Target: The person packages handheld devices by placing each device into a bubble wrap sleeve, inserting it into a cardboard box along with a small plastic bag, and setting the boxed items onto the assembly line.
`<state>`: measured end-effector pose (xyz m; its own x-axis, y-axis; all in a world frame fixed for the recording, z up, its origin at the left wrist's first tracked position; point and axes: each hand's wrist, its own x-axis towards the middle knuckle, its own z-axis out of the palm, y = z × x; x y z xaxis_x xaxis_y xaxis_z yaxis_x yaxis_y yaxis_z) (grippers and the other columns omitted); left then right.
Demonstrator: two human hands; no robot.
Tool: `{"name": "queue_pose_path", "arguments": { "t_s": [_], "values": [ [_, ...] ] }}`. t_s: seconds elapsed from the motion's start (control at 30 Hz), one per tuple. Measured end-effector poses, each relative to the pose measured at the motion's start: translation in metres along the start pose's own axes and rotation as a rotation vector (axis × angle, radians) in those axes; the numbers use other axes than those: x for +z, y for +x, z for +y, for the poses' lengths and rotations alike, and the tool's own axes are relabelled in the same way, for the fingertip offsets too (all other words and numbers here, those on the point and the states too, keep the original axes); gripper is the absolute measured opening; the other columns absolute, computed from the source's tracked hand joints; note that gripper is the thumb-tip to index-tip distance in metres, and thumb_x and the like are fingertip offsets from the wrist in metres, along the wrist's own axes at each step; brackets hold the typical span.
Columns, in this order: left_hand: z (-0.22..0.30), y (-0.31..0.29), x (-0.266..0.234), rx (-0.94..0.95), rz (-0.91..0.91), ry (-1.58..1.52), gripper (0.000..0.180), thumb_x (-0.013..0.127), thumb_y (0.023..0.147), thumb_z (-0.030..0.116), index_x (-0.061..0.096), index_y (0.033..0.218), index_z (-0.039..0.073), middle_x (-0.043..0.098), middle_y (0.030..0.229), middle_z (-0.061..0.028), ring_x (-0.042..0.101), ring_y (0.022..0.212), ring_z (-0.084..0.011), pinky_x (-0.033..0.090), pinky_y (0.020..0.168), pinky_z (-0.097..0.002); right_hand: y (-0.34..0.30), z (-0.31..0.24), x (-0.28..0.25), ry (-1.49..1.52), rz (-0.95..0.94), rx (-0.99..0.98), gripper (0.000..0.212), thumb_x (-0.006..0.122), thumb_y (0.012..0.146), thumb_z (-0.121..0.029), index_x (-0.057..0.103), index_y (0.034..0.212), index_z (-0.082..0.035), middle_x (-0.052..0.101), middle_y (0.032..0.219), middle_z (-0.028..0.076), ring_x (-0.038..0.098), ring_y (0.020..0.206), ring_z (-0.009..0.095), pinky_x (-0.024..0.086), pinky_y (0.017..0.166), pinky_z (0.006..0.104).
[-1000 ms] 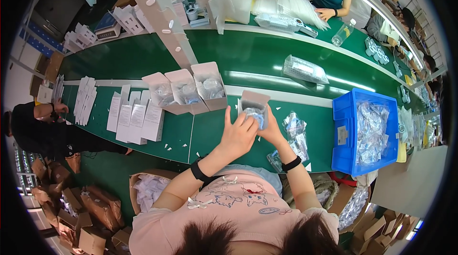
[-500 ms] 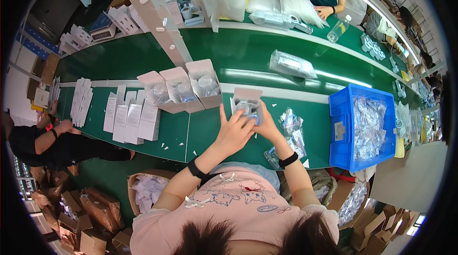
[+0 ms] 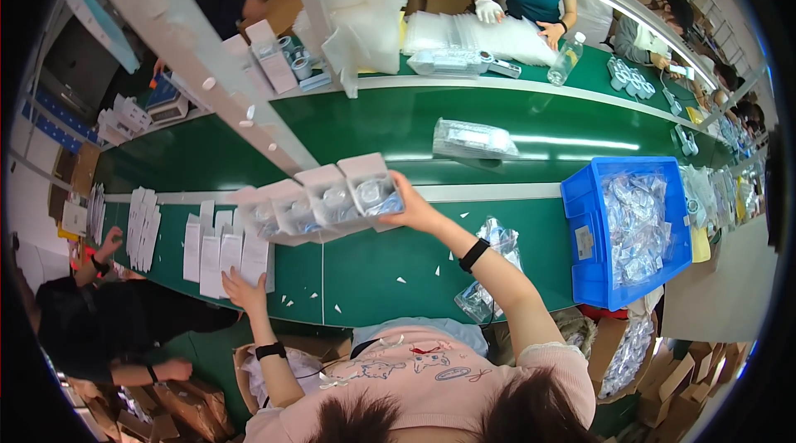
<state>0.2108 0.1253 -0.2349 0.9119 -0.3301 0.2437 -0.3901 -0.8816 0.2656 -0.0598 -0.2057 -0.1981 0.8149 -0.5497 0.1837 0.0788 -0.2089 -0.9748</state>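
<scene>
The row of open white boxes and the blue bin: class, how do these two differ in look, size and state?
The row of open white boxes has raised flaps; the blue bin shows none. Each white box is much smaller than the blue bin. The right hand is against the row's right end; no hand touches the blue bin. Both are open-topped and contain clear plastic items.

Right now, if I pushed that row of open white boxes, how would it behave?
The open white boxes would probably shift together, being lined up closely side by side. Their thin raised flaps look like card, so they may bend easily. The glossy clear wrapping inside could feel slippery.
</scene>
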Motion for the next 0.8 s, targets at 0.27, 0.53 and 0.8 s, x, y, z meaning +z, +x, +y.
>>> {"name": "queue_pose_path", "arguments": {
  "t_s": [0.27, 0.53, 0.8],
  "values": [
    [-0.018, 0.019, 0.006, 0.091, -0.337, 0.196, 0.095, 0.069, 0.061, 0.044, 0.020, 0.134, 0.007, 0.013, 0.142, -0.0109, 0.009, 0.131, -0.0301, 0.011, 0.090, -0.0680, -0.004, -0.017, -0.044, -0.204, -0.232, -0.114, 0.091, 0.073, 0.061, -0.017, 0.017, 0.133, -0.005, 0.023, 0.134, 0.018, 0.022, 0.125, 0.032, 0.021, 0.101, 0.0421],
    [0.043, 0.008, -0.023, 0.134, -0.366, 0.183, 0.095, 0.071, 0.057, 0.020, 0.018, 0.134, 0.004, 0.024, 0.137, -0.0156, 0.023, 0.126, -0.0300, 0.020, 0.097, -0.0538, 0.048, 0.081, -0.134, -1.508, 0.282, 0.238, 0.069, 0.063, 0.063, -0.013, 0.035, 0.126, -0.017, 0.039, 0.120, 0.018, 0.033, 0.115, 0.038, 0.024, 0.091, 0.0621],
    [-0.004, -0.016, -0.050, 0.114, 0.153, -0.523, 0.090, 0.071, 0.062, 0.021, 0.019, 0.132, 0.002, 0.033, 0.129, -0.0193, 0.036, 0.116, -0.0314, 0.030, 0.094, -0.0458, 0.040, 0.051, -0.119, -1.284, 0.405, 0.269, 0.052, 0.066, 0.058, -0.016, 0.048, 0.105, -0.010, 0.049, 0.095, 0.012, 0.046, 0.094, 0.032, 0.037, 0.082, 0.0506]
  ]
}}
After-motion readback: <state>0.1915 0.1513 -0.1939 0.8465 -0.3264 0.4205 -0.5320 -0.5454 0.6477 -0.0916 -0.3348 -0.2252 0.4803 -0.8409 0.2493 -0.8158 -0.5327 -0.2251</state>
